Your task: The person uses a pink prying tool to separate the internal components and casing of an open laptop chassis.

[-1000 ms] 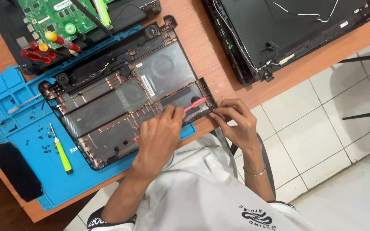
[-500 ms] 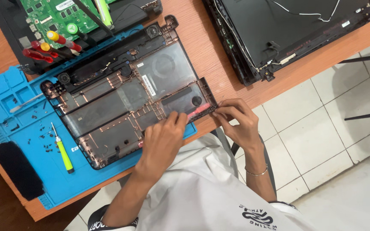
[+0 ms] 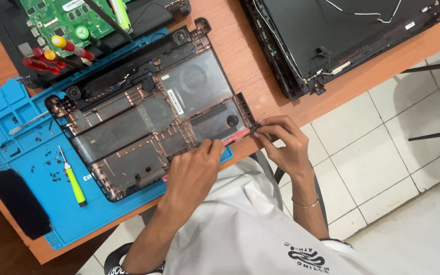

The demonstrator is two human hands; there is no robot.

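- Both hands have crept along the near edge of the laptop shell (image 3: 143,127) since the earlier frames, and the red strip (image 3: 234,135) now shows less between them.
- Left hand (image 3: 192,170) lies on that near edge, fingers curled and pressed together over the strip's left end; whether they pinch it I cannot tell.
- Right hand (image 3: 281,140) is at the shell's near right corner, thumb and fingertips pinching the strip's other end.
- Shell lies open side up on the blue mat (image 3: 36,147), at the desk (image 3: 240,56) edge.
- Probably light, thin plastic: stiff but brittle at clips and ribs, so best held by its rim.
- Left of the shell lies a green screwdriver (image 3: 73,179); beyond it, a circuit board (image 3: 72,20).
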